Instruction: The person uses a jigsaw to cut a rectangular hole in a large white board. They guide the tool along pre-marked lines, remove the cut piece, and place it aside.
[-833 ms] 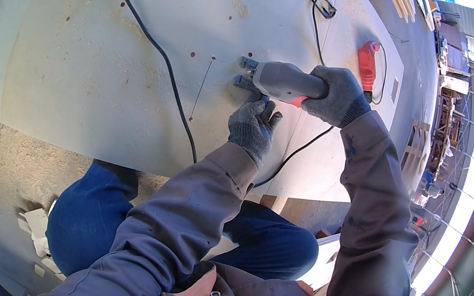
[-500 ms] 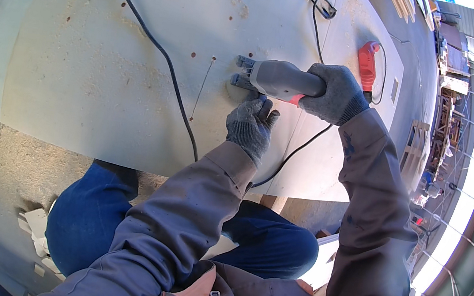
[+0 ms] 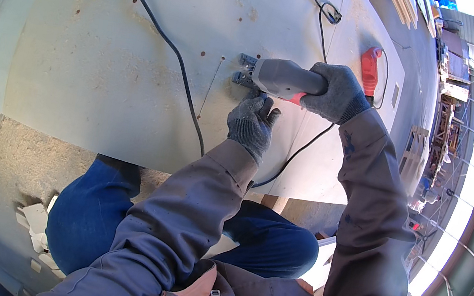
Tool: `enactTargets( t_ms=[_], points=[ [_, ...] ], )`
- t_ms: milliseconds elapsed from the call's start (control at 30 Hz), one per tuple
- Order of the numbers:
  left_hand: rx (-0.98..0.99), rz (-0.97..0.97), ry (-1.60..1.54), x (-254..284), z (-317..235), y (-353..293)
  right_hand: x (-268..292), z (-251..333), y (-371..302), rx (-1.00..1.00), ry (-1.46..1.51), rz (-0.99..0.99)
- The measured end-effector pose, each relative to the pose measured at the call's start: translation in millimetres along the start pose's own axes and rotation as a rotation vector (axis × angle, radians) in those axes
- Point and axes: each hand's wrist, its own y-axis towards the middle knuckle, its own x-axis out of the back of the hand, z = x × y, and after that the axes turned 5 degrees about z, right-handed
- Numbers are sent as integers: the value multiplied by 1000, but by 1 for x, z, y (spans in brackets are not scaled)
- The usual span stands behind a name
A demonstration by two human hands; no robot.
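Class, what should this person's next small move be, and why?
Probably ease the left hand slightly back from the forked base of the jigsaw: its gloved fingers sit close beside it, while the right hand grips the tool's rear. The blade cannot be made out, so caution seems wise.

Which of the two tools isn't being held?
The red tool, lying on the white board beyond the right hand; that hand grips the grey-bodied tool.

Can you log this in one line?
right hand: grips grey power tool | left hand: at power tool's front | underneath: pale board | nearby: red tool, black cable
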Motion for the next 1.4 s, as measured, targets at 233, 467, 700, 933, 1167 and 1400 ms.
enactTargets(
  t_ms=[233,467,700,933,1167,1400],
  points=[
    [-110,132,197,26,5,17,-1,4,4,24,-7,-11],
    [-392,235,602,43,10,24,0,11,7,-42,-23,18],
    [-250,185,404,24,-3,11,1,18,11,-37,-25,17],
    [-40,-5,27,-6,-21,-6,0,19,14,-9,-49,3],
    [-46,-20,46,-8,-26,-6,-1,23,17,-20,-32,7],
    [-136,103,176,5,-27,-1,0,27,20,-23,-46,8]
  ],
)
